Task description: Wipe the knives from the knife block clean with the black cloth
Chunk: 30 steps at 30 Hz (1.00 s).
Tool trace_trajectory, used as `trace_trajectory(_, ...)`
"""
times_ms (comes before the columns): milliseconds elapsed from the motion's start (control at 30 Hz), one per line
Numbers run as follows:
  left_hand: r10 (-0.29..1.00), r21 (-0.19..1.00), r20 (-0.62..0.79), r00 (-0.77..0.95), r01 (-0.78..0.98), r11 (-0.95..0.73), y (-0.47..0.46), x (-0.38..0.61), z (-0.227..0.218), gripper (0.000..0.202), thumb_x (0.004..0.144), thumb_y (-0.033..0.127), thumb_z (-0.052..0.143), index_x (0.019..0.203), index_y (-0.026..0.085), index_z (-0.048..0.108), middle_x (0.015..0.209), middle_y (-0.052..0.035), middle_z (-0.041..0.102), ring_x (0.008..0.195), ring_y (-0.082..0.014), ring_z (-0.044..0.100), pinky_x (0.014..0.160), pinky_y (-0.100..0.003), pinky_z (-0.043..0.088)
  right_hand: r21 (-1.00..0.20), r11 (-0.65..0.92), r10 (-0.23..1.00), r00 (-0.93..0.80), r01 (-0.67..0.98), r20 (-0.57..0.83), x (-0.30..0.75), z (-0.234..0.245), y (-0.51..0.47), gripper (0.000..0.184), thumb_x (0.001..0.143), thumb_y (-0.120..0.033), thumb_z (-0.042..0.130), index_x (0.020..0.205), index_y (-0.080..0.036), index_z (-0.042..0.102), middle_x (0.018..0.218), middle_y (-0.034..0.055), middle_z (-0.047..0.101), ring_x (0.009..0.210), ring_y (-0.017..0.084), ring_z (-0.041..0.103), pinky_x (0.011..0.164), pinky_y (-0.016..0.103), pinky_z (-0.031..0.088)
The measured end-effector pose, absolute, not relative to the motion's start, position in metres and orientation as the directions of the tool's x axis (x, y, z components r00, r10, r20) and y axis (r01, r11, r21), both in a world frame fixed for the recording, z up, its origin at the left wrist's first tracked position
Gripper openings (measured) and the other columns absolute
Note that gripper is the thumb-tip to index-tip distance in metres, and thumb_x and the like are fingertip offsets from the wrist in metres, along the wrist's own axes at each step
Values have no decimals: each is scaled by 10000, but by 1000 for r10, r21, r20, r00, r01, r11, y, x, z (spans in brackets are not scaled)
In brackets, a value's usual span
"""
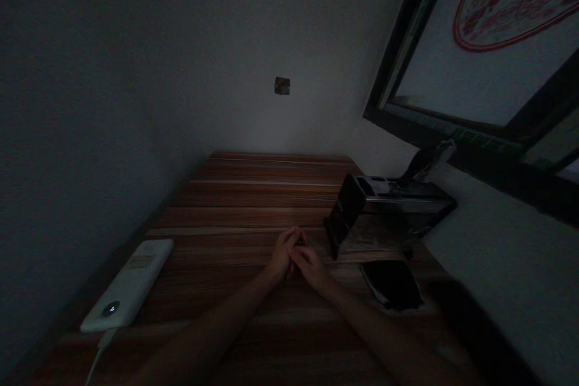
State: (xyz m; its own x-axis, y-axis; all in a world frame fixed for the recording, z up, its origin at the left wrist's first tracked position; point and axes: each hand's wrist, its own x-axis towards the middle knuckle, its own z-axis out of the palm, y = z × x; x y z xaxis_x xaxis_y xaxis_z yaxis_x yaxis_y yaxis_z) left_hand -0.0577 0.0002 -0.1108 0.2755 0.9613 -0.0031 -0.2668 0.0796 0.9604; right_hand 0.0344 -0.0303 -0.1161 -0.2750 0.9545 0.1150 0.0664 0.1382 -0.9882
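The room is dim and detail is faint. My left hand (282, 254) and my right hand (311, 265) meet above the middle of the wooden table (253, 193). Their fingers are drawn in and touch each other, both hands closed. Whatever lies between the fingers, if anything, is hidden by them and by the dark. To the right of my right hand stands a dark, box-shaped holder (384, 220) with slots in its top. A flat black item (392, 283), like a folded cloth or pouch, lies in front of it.
A white power-bank-like device (131, 283) with a cable (94, 365) lies at the left. Walls border the table at left, back and right. A dark-framed window (452, 72) with red print is at upper right. A blurred dark shape (479, 329) sits lower right.
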Motion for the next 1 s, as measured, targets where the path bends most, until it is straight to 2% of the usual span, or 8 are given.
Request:
trace_trajectory(333, 961, 962, -4, 276, -262, 79, -3, -58, -104, 345, 734, 503, 521, 662, 166, 505, 501, 61, 467, 290, -34, 357, 298, -159, 220, -986, 156, 949, -287, 66, 131, 34, -113, -31, 548, 754, -676, 433, 501, -191, 472, 451, -19, 504, 443, 117, 501, 467, 232, 398)
trace_trajectory(567, 961, 961, -32, 275, -257, 106, -4, -58, -105, 375, 721, 535, 524, 682, 162, 506, 562, 54, 500, 278, -24, 357, 265, -153, 191, -983, 174, 952, -268, 65, 151, 34, -117, -30, 541, 768, -657, 437, 503, -187, 480, 449, -21, 505, 449, 112, 502, 475, 224, 401)
trace_trajectory(800, 961, 962, -21, 277, -257, 95, -2, -58, -108, 377, 727, 539, 520, 674, 167, 503, 540, 60, 492, 266, -19, 336, 262, -155, 177, -980, 184, 947, -279, 76, 156, 35, -116, -31, 544, 776, -650, 431, 493, -188, 484, 446, -18, 503, 448, 113, 498, 479, 227, 398)
trace_trajectory(1000, 965, 965, -24, 261, -247, 91, -2, -58, -107, 395, 711, 559, 526, 691, 165, 512, 566, 57, 504, 277, -23, 362, 269, -157, 203, -981, 182, 948, -275, 62, 159, 33, -116, -30, 542, 767, -658, 435, 495, -191, 481, 442, -20, 501, 438, 113, 498, 459, 223, 396)
